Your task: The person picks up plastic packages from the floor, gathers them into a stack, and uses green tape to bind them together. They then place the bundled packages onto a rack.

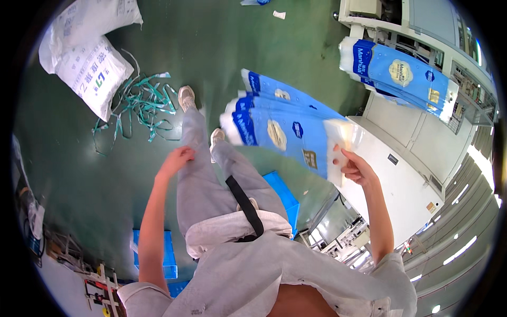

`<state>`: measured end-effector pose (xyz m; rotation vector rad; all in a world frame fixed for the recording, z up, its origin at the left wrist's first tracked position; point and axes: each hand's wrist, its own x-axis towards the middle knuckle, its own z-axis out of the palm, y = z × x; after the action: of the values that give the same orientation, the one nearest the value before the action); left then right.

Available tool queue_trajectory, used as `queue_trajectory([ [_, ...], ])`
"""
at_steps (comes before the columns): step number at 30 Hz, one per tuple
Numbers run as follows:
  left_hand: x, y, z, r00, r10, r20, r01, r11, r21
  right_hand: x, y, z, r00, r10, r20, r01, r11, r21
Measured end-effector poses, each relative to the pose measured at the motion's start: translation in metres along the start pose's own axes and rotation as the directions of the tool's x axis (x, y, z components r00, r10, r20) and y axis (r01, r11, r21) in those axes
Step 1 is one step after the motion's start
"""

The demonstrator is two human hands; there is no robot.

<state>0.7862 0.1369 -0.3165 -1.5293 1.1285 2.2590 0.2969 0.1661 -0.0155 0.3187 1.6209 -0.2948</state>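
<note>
My right hand (359,168) is closed on the pale, hole-punched end of a sheaf of blue plastic packaging bags (301,127). The bags fan out to the left above the floor, with dark blue and white far ends; some overlap, so part of the sheaf is hidden. Beside my thigh, my left hand (180,158) hangs with loosely bent fingers and nothing visible in it. Farther right, a second stack of similar blue bags (404,74) lies on the machine, its pale punched end pointing right.
White printed sacks (95,74) lie on the green floor (227,37) at the far left, beside tangled green strapping (145,103). White machine cabinets (393,174) stand on the right. Blue crates (282,195) sit near my legs, another blue crate (166,259) by my left arm.
</note>
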Motion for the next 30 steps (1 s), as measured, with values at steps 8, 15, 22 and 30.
queue_trajectory([
  [8,-0.009,-0.010,-0.062,0.990,-0.140,-0.006,0.140,0.986,0.089,-0.069,0.026,-0.041,0.994,0.058,-0.095,-0.055,0.998,0.029],
  [15,0.000,0.059,-0.028,0.980,-0.199,0.029,0.187,0.956,0.227,-0.040,0.121,-0.065,0.976,0.160,0.146,-0.070,0.870,-0.487],
  [22,0.021,0.199,0.069,0.973,0.233,-0.003,-0.186,0.784,0.592,0.012,0.110,-0.114,0.854,-0.519,-0.029,0.401,0.693,-0.599],
  [30,-0.025,0.418,0.372,0.457,0.633,0.625,-0.829,0.048,0.558,0.016,0.081,-0.143,0.677,-0.725,-0.123,0.494,0.572,-0.655],
])
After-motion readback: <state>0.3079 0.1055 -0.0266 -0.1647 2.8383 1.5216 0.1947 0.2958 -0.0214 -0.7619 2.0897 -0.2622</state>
